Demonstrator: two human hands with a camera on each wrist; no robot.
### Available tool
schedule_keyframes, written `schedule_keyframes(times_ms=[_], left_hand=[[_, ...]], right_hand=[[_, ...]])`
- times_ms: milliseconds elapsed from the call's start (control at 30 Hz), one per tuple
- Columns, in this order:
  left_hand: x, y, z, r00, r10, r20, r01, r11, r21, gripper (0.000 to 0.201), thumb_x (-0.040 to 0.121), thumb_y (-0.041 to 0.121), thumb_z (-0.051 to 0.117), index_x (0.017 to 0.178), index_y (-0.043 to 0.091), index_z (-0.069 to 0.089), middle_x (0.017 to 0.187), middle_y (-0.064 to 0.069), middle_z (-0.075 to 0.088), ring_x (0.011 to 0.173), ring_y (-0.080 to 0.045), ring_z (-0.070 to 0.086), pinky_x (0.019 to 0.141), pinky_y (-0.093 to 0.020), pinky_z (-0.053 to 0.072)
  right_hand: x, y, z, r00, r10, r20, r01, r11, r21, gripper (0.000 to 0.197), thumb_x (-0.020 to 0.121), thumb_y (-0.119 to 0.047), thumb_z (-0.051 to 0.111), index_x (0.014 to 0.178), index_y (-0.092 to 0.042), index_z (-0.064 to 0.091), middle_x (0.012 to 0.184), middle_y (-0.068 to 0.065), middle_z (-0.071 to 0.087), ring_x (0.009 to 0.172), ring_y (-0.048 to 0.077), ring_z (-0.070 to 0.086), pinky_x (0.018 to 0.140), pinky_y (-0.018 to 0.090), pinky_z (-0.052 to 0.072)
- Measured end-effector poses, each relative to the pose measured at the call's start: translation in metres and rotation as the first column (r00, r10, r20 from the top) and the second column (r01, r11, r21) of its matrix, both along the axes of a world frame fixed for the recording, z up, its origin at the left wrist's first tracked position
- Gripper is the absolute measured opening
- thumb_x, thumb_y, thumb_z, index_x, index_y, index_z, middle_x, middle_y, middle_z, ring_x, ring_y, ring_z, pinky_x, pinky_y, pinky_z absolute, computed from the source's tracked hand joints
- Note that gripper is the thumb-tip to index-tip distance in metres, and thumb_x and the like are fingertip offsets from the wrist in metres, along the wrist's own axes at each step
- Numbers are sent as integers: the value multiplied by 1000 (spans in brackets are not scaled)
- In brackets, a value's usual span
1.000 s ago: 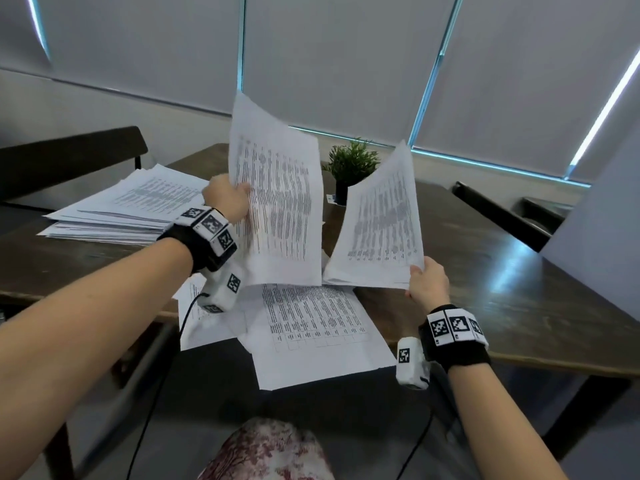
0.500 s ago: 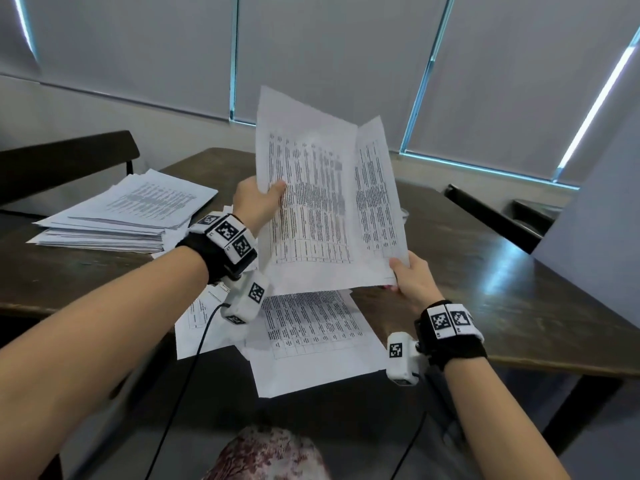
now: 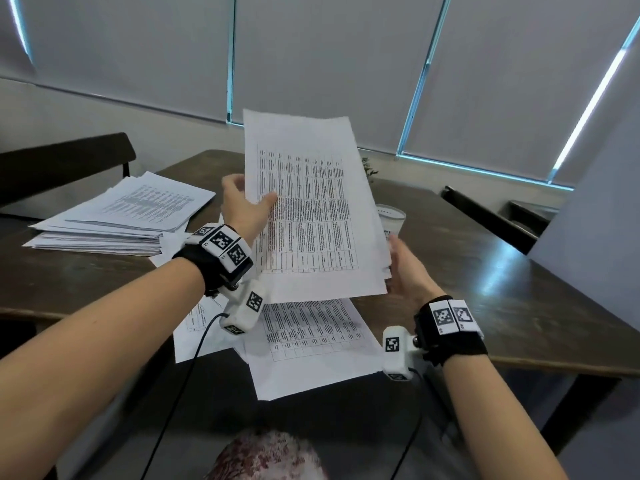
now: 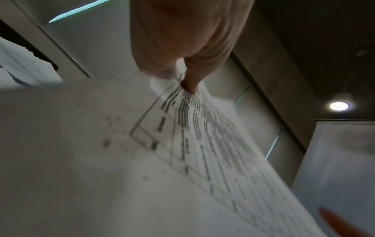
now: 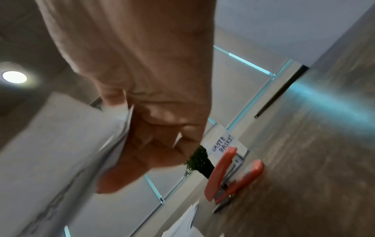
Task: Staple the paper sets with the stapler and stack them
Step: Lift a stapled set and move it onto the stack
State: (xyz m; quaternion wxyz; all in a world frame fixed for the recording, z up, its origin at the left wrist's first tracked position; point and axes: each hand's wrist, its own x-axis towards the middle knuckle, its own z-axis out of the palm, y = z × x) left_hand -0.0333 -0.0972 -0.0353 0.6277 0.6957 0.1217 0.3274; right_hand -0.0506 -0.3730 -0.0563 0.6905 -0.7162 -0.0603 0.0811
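Merged since the earlier frame: two separately held sheets now form one paper set (image 3: 311, 206), upright at frame centre. Table (image 3: 519, 289): dark wood, spanning mid-frame. Paper stack (image 3: 117, 216): left of frame, lying flat on the table. Loose sheets (image 3: 311, 344): lower centre, overhanging the table's near edge. Left hand (image 3: 242, 206): thumb and fingers pinch the set's left edge. Right hand (image 3: 405, 268): fingers curl round the set's lower right edge. Stapler (image 5: 229, 174): orange, lower right of the right-wrist view, on the table, untouched.
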Motion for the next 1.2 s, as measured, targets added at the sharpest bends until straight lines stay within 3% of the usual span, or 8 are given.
schedule_keyframes(times_ms=[100,167,267,567,700,867,1033,1200], left_hand=[[-4,-6,3,991,-119,62,120,993,-17,66,84,23,75,135,20,33,126,1,61,109,-15,61,98,-34,48],[-8,-11,4,974,-194,120,200,979,-45,63,87,20,72,137,17,34,126,1,60,111,-13,60,99,-32,48],[-14,-18,5,944,-265,194,270,963,5,42,90,18,69,126,14,47,113,5,65,102,-6,64,91,-25,52],[-21,-15,18,909,-367,196,346,929,133,55,83,45,67,124,11,55,112,6,68,103,-7,65,89,-26,53],[-12,-12,15,915,-402,-32,396,882,255,36,96,26,58,127,7,54,108,8,64,98,-7,61,84,-22,49],[-1,20,-6,871,-230,-433,446,738,506,59,87,43,68,129,4,55,127,-4,60,116,-19,58,96,-29,45],[-5,46,-40,673,144,-725,570,525,633,78,79,58,69,130,1,54,133,-12,58,117,-26,57,95,-32,43],[-5,35,-53,587,242,-773,590,526,613,103,51,67,84,124,3,48,120,-10,59,109,-27,58,92,-38,50]], right_hand=[[1,1,15,995,45,91,-29,985,-170,63,91,-70,35,100,-18,69,92,9,66,93,45,54,104,66,29],[2,6,25,979,56,195,-6,969,-248,52,88,-63,54,108,-15,63,109,9,68,99,29,62,102,56,42],[18,9,29,965,-9,264,55,984,-167,82,64,-60,82,125,-12,55,117,5,69,106,21,67,98,48,50],[20,28,42,869,-154,471,106,986,128,32,82,-14,76,112,-11,64,107,7,72,100,23,69,89,41,56],[22,28,24,909,-159,386,125,986,113,20,84,-12,74,103,-10,69,101,10,74,96,27,70,88,49,56],[25,18,11,862,-340,375,317,940,123,15,89,-10,68,103,-5,66,86,2,69,70,5,67,68,23,59],[35,-1,12,799,-477,365,435,879,198,29,88,-9,69,114,2,65,102,11,70,90,21,68,79,32,58],[40,-10,11,783,-480,395,458,875,154,22,88,-11,70,109,-7,68,101,8,71,84,14,68,77,29,58]])
